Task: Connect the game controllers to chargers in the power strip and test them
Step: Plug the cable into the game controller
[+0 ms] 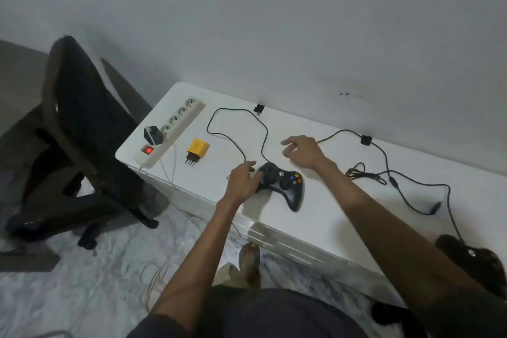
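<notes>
A black game controller (285,184) lies on the white table (323,217). My left hand (242,180) rests on its left grip, fingers over the stick. My right hand (303,151) hovers open just behind the controller, holding nothing. The controller's thin black cable (236,129) loops back to a black plug (258,108) near the wall. A white power strip (171,132) with a lit red switch lies at the table's left end, a black charger (152,134) plugged into it. A yellow charger (197,149) lies loose beside the strip. A second black controller (474,258) sits at the right edge.
The second controller's cable (397,181) snakes across the right of the table, with a small black box (366,140) near the wall. A black office chair (79,132) stands left of the table. White cords (170,173) hang off the table's left front corner to the floor.
</notes>
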A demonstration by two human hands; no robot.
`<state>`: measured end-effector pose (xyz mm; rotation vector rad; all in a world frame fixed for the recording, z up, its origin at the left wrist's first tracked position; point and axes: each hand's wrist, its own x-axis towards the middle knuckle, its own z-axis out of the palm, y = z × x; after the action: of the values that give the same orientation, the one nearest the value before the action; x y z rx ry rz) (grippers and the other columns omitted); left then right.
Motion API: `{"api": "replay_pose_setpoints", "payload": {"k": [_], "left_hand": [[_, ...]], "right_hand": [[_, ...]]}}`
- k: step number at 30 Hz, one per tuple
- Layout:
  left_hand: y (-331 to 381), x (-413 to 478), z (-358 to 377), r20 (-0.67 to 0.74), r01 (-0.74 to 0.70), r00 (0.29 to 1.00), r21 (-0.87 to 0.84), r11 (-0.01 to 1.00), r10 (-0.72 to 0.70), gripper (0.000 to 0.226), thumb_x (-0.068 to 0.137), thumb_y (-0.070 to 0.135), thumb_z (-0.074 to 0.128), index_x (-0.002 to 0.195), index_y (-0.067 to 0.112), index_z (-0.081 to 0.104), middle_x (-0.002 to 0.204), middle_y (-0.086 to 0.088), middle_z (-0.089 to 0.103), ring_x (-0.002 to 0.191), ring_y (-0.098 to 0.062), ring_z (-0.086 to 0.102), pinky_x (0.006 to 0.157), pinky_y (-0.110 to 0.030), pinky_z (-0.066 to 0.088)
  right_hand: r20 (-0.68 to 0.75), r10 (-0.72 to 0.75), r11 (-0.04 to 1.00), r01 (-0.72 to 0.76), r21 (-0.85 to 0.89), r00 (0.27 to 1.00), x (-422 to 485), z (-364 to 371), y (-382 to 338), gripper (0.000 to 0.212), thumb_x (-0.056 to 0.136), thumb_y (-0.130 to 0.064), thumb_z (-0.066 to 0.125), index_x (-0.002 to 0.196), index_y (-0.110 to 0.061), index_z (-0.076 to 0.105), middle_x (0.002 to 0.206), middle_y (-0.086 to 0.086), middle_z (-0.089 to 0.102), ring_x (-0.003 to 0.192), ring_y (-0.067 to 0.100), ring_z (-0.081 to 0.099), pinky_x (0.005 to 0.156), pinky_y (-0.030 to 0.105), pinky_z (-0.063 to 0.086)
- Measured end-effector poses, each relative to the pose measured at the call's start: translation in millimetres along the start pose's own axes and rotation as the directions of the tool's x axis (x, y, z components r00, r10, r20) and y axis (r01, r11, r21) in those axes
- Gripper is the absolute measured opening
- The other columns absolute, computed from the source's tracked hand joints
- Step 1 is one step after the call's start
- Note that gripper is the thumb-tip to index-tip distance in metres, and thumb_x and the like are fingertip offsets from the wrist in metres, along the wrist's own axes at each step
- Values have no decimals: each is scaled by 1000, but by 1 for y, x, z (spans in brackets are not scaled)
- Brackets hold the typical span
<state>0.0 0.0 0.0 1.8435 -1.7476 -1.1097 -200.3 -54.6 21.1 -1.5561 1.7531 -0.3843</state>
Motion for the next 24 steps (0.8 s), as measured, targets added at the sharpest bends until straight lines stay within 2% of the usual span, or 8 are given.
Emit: {"api": "replay_pose_setpoints", "payload": {"k": [4, 10, 13, 17, 21, 23, 24], "left_hand": [[-3, 18, -2, 33, 31, 999, 10, 999, -31, 47, 94, 33, 61, 134, 8, 59, 120, -13, 69, 105, -26, 64, 91, -32, 48], [-4, 39, 1, 136, 50, 989, 40, 998, -56, 38, 94, 33, 64, 122, 8, 67, 110, -14, 72, 100, -28, 66, 86, -31, 49], [-5, 43, 2, 189, 16, 981, 88, 996, -32, 33, 94, 29, 63, 115, 6, 71, 108, -15, 73, 101, -30, 66, 88, -35, 51], [-6, 51, 1, 258, 31, 965, 94, 995, -55, 31, 94, 28, 61, 107, 2, 72, 102, -16, 73, 96, -31, 65, 83, -35, 49], [-8, 60, -2, 369, 55, 925, 100, 993, -89, 36, 97, 30, 58, 91, -3, 70, 75, -13, 63, 72, -26, 54, 62, -31, 37], [-11, 64, -3, 403, 58, 911, 94, 994, -91, 34, 97, 29, 58, 86, -3, 66, 71, -11, 57, 68, -23, 48, 62, -30, 36], [-13, 65, -4, 413, 60, 906, 88, 994, -91, 32, 97, 27, 58, 82, 0, 64, 70, -9, 55, 66, -22, 47, 64, -30, 36]], "right_hand": [[64, 90, 992, -84, -93, 994, 21, 9, -2, 19, 82, -25, 71, 100, -25, 76, 99, 1, 75, 96, 17, 69, 89, 27, 52], [133, 119, 987, -102, -128, 984, 42, 21, 2, 11, 74, -29, 80, 85, -28, 78, 77, -12, 69, 89, 14, 70, 88, 32, 57], [155, 115, 988, -96, -123, 981, 50, 27, 4, 12, 72, -30, 82, 81, -24, 78, 77, -10, 74, 76, 14, 71, 82, 34, 60], [146, 147, 976, -120, -184, 978, 62, 35, 5, 15, 64, -33, 86, 69, -26, 73, 72, -10, 73, 74, 13, 71, 77, 32, 59], [162, 140, 960, -94, -264, 977, 68, 38, 4, 10, 65, -30, 82, 65, -27, 72, 72, -11, 73, 73, 12, 69, 75, 31, 60], [167, 134, 950, -78, -304, 977, 68, 41, 3, 2, 70, -24, 74, 70, -26, 75, 75, -10, 75, 77, 15, 70, 76, 32, 60], [163, 138, 943, -80, -322, 977, 66, 42, 3, 7, 72, -23, 69, 73, -25, 76, 78, -9, 75, 79, 17, 70, 76, 33, 60]]}}
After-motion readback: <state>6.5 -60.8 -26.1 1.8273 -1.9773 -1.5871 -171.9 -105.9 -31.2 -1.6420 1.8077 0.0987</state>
